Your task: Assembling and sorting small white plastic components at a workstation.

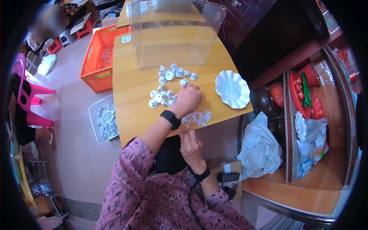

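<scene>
My left hand (188, 99), with a black watch on the wrist, lies knuckles-up on a scatter of small white plastic parts (165, 86) on the wooden table (130, 92). Its fingers are curled down onto the parts and seem to be closed on one. My right hand (190, 147) sits lower, just under the table's near edge, with its fingers drawn together; whatever is in it is hidden. A second small heap of white pieces (197, 117) lies at the table edge between the two hands. A white scalloped plate (232, 89) stands to the right of my left hand.
A clear plastic box (174, 32) stands at the back of the table. An orange crate (99, 57) and a clear tray of white parts (104, 122) sit on the floor to the left. Pink stools (32, 96) stand farther left. A dark cabinet and shelves with bags (310, 134) are on the right.
</scene>
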A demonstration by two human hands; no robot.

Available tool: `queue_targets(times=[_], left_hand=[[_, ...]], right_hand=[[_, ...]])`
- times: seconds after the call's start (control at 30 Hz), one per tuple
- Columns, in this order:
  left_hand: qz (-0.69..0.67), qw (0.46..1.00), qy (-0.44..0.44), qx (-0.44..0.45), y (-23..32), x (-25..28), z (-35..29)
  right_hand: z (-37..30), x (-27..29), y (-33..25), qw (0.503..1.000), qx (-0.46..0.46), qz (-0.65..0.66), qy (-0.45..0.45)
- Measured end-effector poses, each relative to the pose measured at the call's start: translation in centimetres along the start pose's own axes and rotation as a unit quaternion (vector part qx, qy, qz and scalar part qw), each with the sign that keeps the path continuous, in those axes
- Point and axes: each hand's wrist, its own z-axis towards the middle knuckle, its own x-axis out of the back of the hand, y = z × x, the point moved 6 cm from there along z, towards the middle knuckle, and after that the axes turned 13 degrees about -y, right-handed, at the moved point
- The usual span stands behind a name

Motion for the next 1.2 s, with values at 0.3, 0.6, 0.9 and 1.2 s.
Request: queue_targets(times=[0.3, 0.6, 0.9, 1.2], left_hand=[[-0.233, 0.941, 0.243, -0.007, -2.8, 5.1, -9.8], [-0.717, 0.657, 0.222, -0.076, -3.0, 2.9, -16.3], [-0.774, 0.603, 0.186, -0.045, -2.0, -0.7, -20.1], [-0.794, 0.583, 0.170, -0.009, -1.8, -3.3, -21.3]], right_hand=[[0.1, 0.2, -0.6, 0.999, 0.016, 0.023, 0.045], [0.1, -0.1, -0.7, 0.997, -0.012, 0.055, 0.049], [0.1, -0.9, -0.2, 0.987, -0.069, 0.125, 0.071], [0.0, -1.1, 0.9, 0.880, -0.170, 0.441, 0.050]])
